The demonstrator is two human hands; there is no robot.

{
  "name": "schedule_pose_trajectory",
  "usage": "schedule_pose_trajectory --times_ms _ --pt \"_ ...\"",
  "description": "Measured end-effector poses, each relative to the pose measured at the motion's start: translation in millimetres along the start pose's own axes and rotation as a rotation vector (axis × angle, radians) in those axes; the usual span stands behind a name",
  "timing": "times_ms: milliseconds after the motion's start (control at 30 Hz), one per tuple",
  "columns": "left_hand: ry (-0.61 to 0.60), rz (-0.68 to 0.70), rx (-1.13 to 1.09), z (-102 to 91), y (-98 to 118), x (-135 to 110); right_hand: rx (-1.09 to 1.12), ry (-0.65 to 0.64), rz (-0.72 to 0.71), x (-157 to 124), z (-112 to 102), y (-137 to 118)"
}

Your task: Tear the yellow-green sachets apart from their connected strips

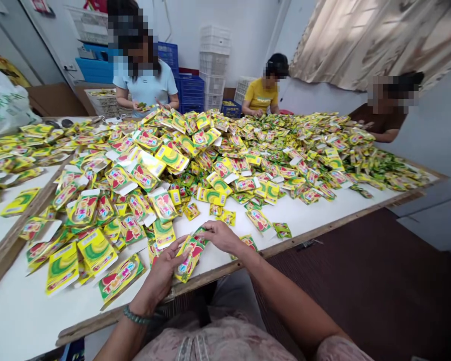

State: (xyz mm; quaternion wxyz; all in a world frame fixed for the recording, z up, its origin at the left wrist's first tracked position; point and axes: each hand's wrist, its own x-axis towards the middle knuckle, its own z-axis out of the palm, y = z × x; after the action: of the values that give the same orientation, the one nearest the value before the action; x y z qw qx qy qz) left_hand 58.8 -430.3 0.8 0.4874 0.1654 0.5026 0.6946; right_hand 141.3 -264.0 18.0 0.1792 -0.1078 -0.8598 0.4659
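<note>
My left hand (169,265) is closed around a small printed carton (190,258), yellow and green with a red fruit picture, tilted above the table's front edge. At the carton's upper end, my right hand (220,235) pinches a small green packet (200,231); how far the packet sits inside the carton I cannot tell. Ahead of my hands lie several small foil packets (227,217). Flat yellow cartons (97,250) lie left of my left hand, some with open flaps. Another carton (259,220) and a green packet (282,230) rest to the right.
A large heap of cartons and packets (195,145) covers much of the white table (308,220), which has a wooden edge (315,234). Three co-workers sit or stand across it. White crates (214,65) and blue crates (191,90) are stacked behind. A plastic bag (5,100) stands far left.
</note>
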Motion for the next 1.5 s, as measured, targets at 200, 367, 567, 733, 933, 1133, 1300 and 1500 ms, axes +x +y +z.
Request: schedule_pose_trajectory --times_ms 200,367,567,733,933,1133,1300,1500 --pt "-0.006 0.029 -0.067 5.6 0.7 2.5 0.140 0.125 0.071 1.4 7.2 2.4" --pt "0.064 0.007 -0.035 -0.8 4.0 1.9 -0.410 0.653 0.206 3.2 -22.2 37.2" --pt "0.144 0.035 0.022 -4.1 9.0 6.2 -0.459 0.603 0.135 -5.6 -36.6 57.1" --pt "0.181 0.112 0.165 -8.3 11.6 5.9 -0.097 0.413 0.078 -9.7 -28.7 27.8" --pt "0.037 0.096 0.239 -7.1 15.9 -0.1 0.076 0.052 -0.103 9.8 -15.7 -1.6" --pt "0.010 0.071 0.183 -13.0 21.0 -9.2 -0.191 -0.004 -0.319 14.3 -10.7 -9.4" --pt "-0.039 0.093 0.285 -9.4 25.3 -8.1 -0.564 -0.035 -0.547 10.7 -3.0 -13.5" --pt "-0.108 0.065 0.263 -11.1 32.4 -8.4 -0.578 -0.023 -0.548 10.9 1.5 -17.5"
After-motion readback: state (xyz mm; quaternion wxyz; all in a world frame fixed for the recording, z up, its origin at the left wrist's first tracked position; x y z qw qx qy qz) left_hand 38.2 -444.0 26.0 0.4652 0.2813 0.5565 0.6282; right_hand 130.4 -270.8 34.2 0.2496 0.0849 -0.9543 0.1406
